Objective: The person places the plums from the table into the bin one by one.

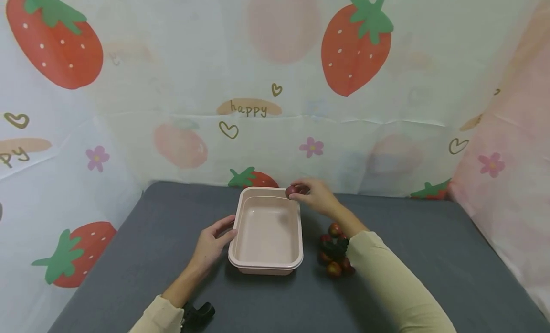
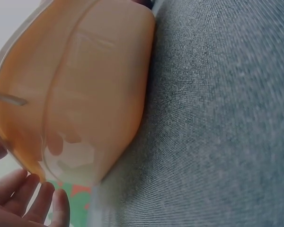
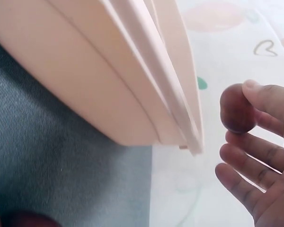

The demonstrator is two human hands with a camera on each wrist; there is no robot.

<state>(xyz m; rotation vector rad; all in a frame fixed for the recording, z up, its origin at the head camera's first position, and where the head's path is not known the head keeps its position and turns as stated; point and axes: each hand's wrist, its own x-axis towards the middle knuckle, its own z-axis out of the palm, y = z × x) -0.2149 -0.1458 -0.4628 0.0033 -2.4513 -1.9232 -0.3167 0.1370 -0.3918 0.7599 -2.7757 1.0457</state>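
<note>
A pale pink rectangular plastic container [image 1: 268,232] stands on the grey table, its inside bare. My left hand [image 1: 213,236] holds its left rim; in the left wrist view several fingers [image 2: 31,194] lie against the outside, under the edge. At the container's far right corner, my right hand [image 1: 315,195] pinches a small, smooth dark-red fruit [image 1: 292,192] between thumb and fingers. The right wrist view shows that fruit [image 3: 237,109] level with the rim and apart from it, while the other fingers are spread. More red fruits [image 1: 334,270] lie in a cluster below my right forearm.
The dark grey table [image 1: 172,256] runs back to a strawberry-printed curtain [image 1: 258,146] behind and at both sides. Black wrist devices are on both arms; the right one [image 1: 334,248] partly hides the fruit cluster. The container's rim looks doubled.
</note>
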